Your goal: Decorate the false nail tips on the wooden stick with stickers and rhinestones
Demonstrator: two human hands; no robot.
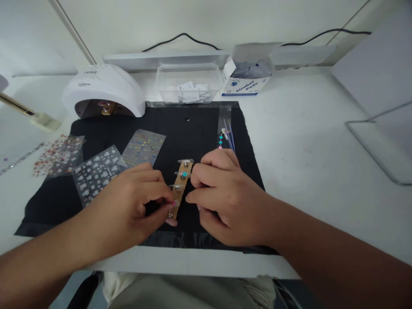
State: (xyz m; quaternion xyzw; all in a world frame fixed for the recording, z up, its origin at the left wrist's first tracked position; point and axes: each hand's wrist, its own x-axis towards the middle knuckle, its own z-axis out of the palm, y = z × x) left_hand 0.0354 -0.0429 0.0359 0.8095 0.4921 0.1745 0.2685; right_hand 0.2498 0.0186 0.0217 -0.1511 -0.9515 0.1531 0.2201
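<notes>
My left hand pinches, between thumb and forefinger, one of the false nails, which shows a small pink decoration. That nail sits on a wooden nail display stand that slants across the black mat. Other clear nails stick out of the stand, and one bears a turquoise flower charm. Just right of the stand, my right hand is closed, fingers curled; anything in it is hidden. Beyond that hand lies a clear strip with turquoise and pink flower charms, beside bluish tweezers.
Sticker sheets overlap on the left side of the black mat. At the back stand a white nail lamp with something inside, a clear plastic box of packets and an alcohol pads box. A metal-framed stand is far right.
</notes>
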